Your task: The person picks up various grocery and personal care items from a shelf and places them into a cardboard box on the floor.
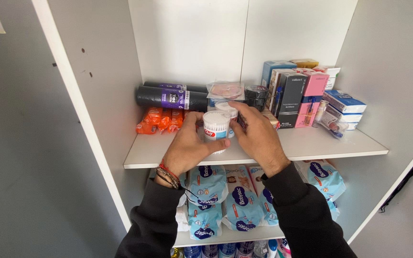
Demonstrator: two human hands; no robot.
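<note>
On the white shelf (pixel 311 143), orange packets (pixel 161 120) lie at the left below dark rolls (pixel 168 97). Just right of them, the left hand (pixel 187 145) wraps its fingers around a clear round tub of cotton swabs (pixel 216 126) standing upright near the shelf's front edge. The right hand (pixel 259 136) curls against the tub's other side. Further right stand stacked boxes (pixel 297 95).

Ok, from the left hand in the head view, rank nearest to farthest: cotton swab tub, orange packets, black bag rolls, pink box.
1. Cotton swab tub: held in the left hand, shelf front.
2. Orange packets: just left, on the shelf.
3. Black bag rolls: behind those, at the back.
4. Pink box: far right, past the right hand.
</note>
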